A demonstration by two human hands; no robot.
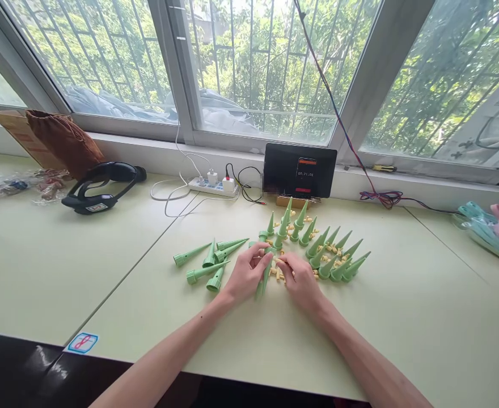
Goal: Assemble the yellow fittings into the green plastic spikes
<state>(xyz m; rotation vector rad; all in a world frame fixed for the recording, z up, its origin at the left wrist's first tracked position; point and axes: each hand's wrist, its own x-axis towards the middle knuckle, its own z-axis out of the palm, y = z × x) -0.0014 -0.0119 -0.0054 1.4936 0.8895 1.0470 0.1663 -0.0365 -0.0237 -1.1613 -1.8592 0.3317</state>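
My left hand [247, 275] is closed around a green cone-shaped spike [263, 280], which points down toward me. My right hand [300, 277] is pinched at the spike's wide end, fingers on a small yellow piece [278, 262]. Several loose yellow pieces [326, 248] lie on the table among a spread of green spikes [317, 246] just beyond my right hand. To the left of my left hand, another group of green spikes [211, 260] lies flat on the table.
A black tablet-like screen [299, 170] showing a timer stands by the window sill. A white power strip [213, 186] with cables, a black headset [100, 184], a brown bag [64, 141] and pastel clips [490, 229] sit around the pale green table [402, 317].
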